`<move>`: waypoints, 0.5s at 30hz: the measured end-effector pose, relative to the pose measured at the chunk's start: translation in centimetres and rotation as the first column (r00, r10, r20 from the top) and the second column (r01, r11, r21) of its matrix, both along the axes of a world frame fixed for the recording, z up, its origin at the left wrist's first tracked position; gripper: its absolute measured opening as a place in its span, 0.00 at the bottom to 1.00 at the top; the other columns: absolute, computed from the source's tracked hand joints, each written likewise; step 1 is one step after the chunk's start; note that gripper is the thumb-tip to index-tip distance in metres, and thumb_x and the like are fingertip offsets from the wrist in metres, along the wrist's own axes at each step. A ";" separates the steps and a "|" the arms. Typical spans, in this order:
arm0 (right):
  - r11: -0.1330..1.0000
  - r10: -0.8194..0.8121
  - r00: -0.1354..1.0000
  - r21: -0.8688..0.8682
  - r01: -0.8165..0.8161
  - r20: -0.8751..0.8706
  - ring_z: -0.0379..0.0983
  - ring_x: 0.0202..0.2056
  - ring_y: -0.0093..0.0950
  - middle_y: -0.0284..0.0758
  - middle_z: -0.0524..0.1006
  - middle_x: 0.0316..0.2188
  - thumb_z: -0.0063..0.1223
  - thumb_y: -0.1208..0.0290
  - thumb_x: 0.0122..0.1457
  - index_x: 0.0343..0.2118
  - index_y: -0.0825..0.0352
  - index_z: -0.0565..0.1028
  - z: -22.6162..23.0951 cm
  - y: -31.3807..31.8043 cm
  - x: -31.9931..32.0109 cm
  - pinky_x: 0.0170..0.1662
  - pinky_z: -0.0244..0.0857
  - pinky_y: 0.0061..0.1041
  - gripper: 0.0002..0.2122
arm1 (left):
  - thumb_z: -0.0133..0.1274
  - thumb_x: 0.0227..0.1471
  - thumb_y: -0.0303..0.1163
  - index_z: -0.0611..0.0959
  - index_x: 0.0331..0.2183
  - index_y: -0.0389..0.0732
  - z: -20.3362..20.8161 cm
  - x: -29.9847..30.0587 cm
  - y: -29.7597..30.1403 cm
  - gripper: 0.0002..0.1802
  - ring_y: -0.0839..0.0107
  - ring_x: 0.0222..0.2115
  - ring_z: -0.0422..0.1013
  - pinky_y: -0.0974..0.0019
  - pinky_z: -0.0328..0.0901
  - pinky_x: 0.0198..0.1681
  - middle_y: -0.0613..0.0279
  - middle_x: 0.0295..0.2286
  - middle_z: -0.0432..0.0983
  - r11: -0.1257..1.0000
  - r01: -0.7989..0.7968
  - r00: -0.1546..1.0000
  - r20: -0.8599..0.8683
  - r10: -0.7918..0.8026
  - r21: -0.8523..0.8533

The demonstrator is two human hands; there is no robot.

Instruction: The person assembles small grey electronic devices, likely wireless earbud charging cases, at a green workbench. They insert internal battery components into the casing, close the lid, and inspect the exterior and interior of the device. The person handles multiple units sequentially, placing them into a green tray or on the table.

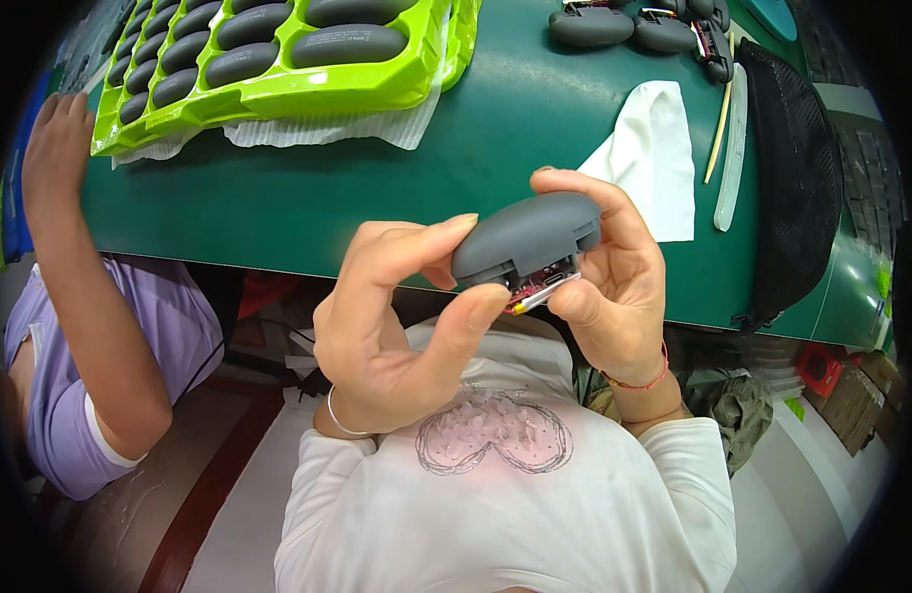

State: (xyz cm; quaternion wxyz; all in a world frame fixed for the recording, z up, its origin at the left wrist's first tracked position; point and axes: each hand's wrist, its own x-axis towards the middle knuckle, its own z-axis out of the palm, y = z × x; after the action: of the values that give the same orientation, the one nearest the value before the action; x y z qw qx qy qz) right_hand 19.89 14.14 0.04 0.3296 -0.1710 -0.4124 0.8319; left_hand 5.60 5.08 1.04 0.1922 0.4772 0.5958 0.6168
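Note:
Between my two hands, in front of my chest, is a dark grey oval plastic housing (525, 235), tilted with its smooth rounded side up. On its open lower side a small circuit board with red wires and a flat silvery part with a yellow end (543, 294) show. My left hand (397, 296) grips the housing's left end between thumb and fingers, the thumb near the exposed parts. My right hand (619, 277) closes on its right end, the thumb against the silvery part and the index finger over the top. The housing's inside is mostly hidden.
A lime green tray (328, 99) of dark oval housings lies far left on the green table (515, 109). At right are a white cloth (663, 148), a thin wooden stick (718, 133), a translucent strip (733, 158) and a black mesh pouch (792, 188). Several opened housings (591, 27) lie behind. A co-worker's arm (90, 287) reaches in at left.

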 end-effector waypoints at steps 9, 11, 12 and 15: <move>0.997 -0.044 0.999 0.059 0.043 0.021 0.68 0.49 0.28 0.42 0.66 0.53 0.55 0.81 0.55 0.60 0.73 0.56 0.3 -0.2 -0.4 0.47 0.71 0.26 0.30 | 0.64 0.39 0.20 0.79 0.39 0.31 -0.6 -0.5 -0.2 0.21 0.70 0.27 0.70 0.72 0.67 0.30 0.54 0.28 0.76 0.999 -0.018 0.996 -0.093 0.015 -0.027; 0.984 -0.121 0.992 0.132 0.117 0.022 0.69 0.49 0.27 0.42 0.65 0.55 0.55 0.83 0.54 0.60 0.73 0.57 0.3 -0.4 -0.8 0.48 0.70 0.26 0.30 | 0.64 0.39 0.21 0.79 0.39 0.32 -0.7 -0.6 0.0 0.21 0.68 0.28 0.70 0.71 0.67 0.30 0.55 0.29 0.76 0.999 -0.014 0.987 -0.158 0.009 -0.035; 0.958 -0.155 0.984 0.258 0.128 0.088 0.70 0.48 0.28 0.43 0.65 0.55 0.55 0.84 0.53 0.59 0.73 0.58 0.1 -0.3 -0.7 0.48 0.70 0.26 0.30 | 0.65 0.39 0.21 0.79 0.40 0.32 -0.8 -0.7 0.1 0.21 0.67 0.29 0.71 0.70 0.68 0.30 0.55 0.30 0.77 0.998 -0.005 0.983 -0.185 -0.005 -0.056; 0.816 -0.265 0.934 0.572 0.085 0.239 0.73 0.45 0.31 0.44 0.69 0.52 0.56 0.88 0.48 0.57 0.73 0.62 -0.5 0.0 -0.2 0.47 0.69 0.27 0.30 | 0.64 0.39 0.22 0.80 0.39 0.33 -0.3 -1.2 0.6 0.21 0.64 0.33 0.72 0.68 0.68 0.32 0.56 0.31 0.77 0.989 0.063 0.979 -0.184 -0.087 -0.133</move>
State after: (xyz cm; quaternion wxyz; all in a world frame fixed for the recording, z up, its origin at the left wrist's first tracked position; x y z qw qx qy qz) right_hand 19.71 14.13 -0.41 0.3725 -0.2336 -0.6634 0.6055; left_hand 4.39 5.64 0.70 0.1877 0.5428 0.6310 0.5216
